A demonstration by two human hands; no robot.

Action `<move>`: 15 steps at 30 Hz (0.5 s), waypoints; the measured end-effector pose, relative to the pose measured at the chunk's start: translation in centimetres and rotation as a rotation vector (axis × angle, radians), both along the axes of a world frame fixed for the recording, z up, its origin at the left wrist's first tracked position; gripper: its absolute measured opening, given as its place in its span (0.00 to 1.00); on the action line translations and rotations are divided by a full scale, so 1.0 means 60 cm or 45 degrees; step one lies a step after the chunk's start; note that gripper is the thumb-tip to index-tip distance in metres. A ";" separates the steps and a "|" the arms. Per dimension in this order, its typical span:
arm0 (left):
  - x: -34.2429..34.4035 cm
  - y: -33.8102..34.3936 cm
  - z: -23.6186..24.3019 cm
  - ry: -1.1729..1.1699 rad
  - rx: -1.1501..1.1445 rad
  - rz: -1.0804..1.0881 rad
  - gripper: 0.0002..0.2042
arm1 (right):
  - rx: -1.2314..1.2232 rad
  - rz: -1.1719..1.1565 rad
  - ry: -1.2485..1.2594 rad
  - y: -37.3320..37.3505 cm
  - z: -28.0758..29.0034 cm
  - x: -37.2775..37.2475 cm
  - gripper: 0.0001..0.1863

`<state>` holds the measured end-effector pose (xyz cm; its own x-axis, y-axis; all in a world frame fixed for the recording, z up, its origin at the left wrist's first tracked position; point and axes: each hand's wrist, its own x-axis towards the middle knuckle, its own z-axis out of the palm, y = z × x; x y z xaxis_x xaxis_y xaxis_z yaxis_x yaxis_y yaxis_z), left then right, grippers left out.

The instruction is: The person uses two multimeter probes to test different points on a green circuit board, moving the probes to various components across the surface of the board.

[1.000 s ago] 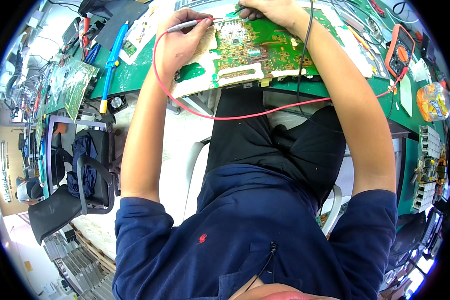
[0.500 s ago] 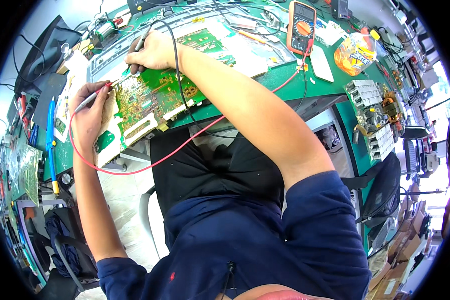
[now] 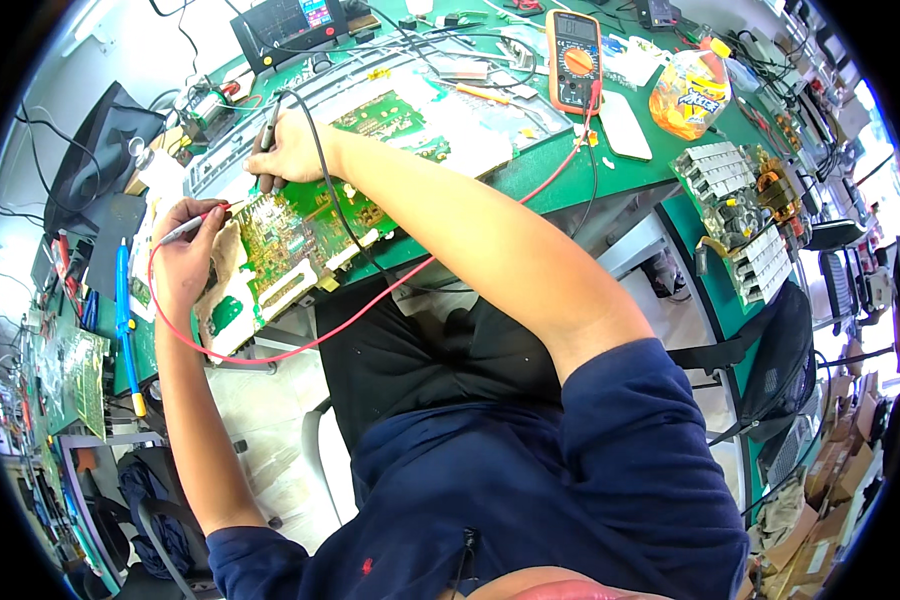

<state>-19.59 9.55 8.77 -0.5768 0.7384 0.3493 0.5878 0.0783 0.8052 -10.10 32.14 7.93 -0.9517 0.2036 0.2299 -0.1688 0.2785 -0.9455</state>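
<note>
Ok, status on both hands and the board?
Left hand holding gray probe; right hand, black probe. Both at left end of circuit board, tip contact unclear. Black wire crosses view of board.

Since a second ago our view has swung rightward, shifting left hand [image 3: 186, 254] and right hand [image 3: 295, 148] leftward and bringing the screen [image 3: 276, 30] and boxes [image 3: 832, 458] into sight.

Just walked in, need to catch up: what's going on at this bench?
A seated person is working over a board on the green bench. The left hand holds a grey probe, whose red lead runs to the meter. The right hand holds a black probe. Both hands are at the board's far left corner; whether either tip touches it is too small to tell.
</note>
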 end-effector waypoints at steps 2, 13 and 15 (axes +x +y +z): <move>-0.012 0.005 0.009 0.011 -0.034 -0.023 0.06 | 0.021 -0.006 0.026 -0.001 0.000 -0.004 0.13; -0.008 0.022 -0.009 0.097 0.102 0.018 0.07 | 0.207 -0.064 0.074 -0.008 0.004 0.000 0.14; -0.013 0.021 -0.013 0.112 0.110 0.016 0.07 | 0.243 -0.068 0.056 -0.011 0.006 0.001 0.15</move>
<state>-20.39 10.79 7.99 -0.5505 0.6961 0.4609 0.6558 0.0189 0.7547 -10.04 31.46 8.30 -0.9290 0.2022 0.3100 -0.1887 0.4617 -0.8667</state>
